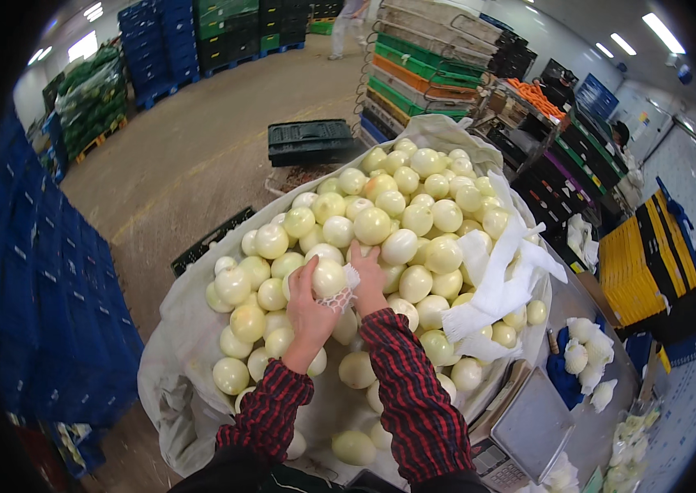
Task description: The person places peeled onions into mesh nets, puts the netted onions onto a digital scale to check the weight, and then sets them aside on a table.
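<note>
My left hand (313, 317) grips a peeled onion (328, 277) with its fingers curled round the side. A white foam net sleeve (340, 300) covers the lower part of this onion and stretches towards my right hand (369, 277). Two fingers of the right hand point forward over another onion in the pile; whether they close on anything is hidden. Around both hands spreads a large heap of peeled onions (416, 283) on a pale cloth sheet (181, 345). Several flat white foam net sleeves (496, 283) lie across the heap's right side.
A weighing scale (533, 425) stands at right, near netted onions (588, 354) on a metal table. Blue crates (58, 296) are stacked at left, yellow crates (650, 259) at right. Tall stacked trays (428, 74) rise behind the heap. A person (348, 28) stands far back.
</note>
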Demonstrator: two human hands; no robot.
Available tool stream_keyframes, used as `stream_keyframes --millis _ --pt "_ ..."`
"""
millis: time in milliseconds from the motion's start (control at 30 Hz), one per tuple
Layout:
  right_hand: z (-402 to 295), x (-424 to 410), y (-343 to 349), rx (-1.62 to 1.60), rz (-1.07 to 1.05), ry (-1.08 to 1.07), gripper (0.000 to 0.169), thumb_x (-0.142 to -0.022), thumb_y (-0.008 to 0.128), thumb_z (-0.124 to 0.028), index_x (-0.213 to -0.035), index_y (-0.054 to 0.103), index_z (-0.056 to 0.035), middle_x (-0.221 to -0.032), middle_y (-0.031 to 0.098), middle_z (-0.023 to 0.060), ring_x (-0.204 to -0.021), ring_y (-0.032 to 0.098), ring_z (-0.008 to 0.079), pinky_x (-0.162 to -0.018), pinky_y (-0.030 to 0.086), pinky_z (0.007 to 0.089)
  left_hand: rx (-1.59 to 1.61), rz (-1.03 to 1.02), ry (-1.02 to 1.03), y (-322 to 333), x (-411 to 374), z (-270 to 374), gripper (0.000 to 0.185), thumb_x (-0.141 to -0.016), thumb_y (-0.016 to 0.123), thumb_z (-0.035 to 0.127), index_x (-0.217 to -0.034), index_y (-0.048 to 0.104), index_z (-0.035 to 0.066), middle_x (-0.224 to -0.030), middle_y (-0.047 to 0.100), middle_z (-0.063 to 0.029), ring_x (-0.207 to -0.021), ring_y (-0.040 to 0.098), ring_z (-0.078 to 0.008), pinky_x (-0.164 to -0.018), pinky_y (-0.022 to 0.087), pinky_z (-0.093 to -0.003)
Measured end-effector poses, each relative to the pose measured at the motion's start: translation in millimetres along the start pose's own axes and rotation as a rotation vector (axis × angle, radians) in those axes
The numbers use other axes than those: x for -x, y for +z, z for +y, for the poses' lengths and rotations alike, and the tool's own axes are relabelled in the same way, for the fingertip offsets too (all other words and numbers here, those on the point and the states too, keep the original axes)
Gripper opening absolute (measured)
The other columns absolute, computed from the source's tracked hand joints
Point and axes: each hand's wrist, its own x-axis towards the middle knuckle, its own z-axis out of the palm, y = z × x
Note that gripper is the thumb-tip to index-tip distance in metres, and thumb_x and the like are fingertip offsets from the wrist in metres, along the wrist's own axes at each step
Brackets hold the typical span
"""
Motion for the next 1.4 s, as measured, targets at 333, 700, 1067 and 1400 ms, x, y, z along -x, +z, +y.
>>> stream_keyframes --millis 333,700,1067,1400 --pt "32 149 -45 -1.72 -0.092 0.028 0.055 -0.088 0.053 -0.012 -0.139 0.033 -0.0042 -0.13 0.047 0.0122 -0.11 0.055 0.0226 -0.094 0.044 0.0333 0.965 -0.29 -0.82 -45 48 -50 0.04 -0.098 0.044 0.029 -0.131 0.042 0.007 -0.117 0.056 -0.0111 -0.099 0.061 -0.0214 -0.086 0.051 -0.0354" --pt "134 438 -70 -1.606 -1.12 0.62 0.05 -0.093 0.049 -0.037 -0.127 0.051 -0.0007 -0.12 0.06 0.0099 -0.102 0.06 0.0185 -0.092 0.047 0.0327 0.603 -1.895 -1.197 -134 157 65 0.049 -0.101 0.034 0.036 -0.135 0.043 0.002 -0.131 0.052 -0.0076 -0.116 0.051 -0.0165 -0.102 0.039 -0.0293" --pt "130 496 -109 -2.216 -0.304 0.63 0.052 -0.099 0.042 -0.037 -0.138 0.037 -0.004 -0.13 0.051 0.0077 -0.113 0.054 0.0194 -0.098 0.044 0.0353 0.31 -0.945 0.384 53 189 136 0.027 -0.078 0.07 0.016 -0.1 0.062 0.002 -0.104 0.064 -0.0145 -0.098 0.06 -0.0306 -0.086 0.047 -0.0373" --pt "450 429 -177 -0.988 0.425 0.612 0.052 -0.085 0.064 -0.038 -0.115 0.059 0.0032 -0.114 0.062 0.0176 -0.106 0.06 0.0262 -0.086 0.049 0.035 -0.337 -0.664 0.639 164 109 77 0.048 -0.076 0.071 0.024 -0.116 0.057 0.001 -0.109 0.06 -0.0198 -0.1 0.057 -0.0344 -0.085 0.045 -0.0419"
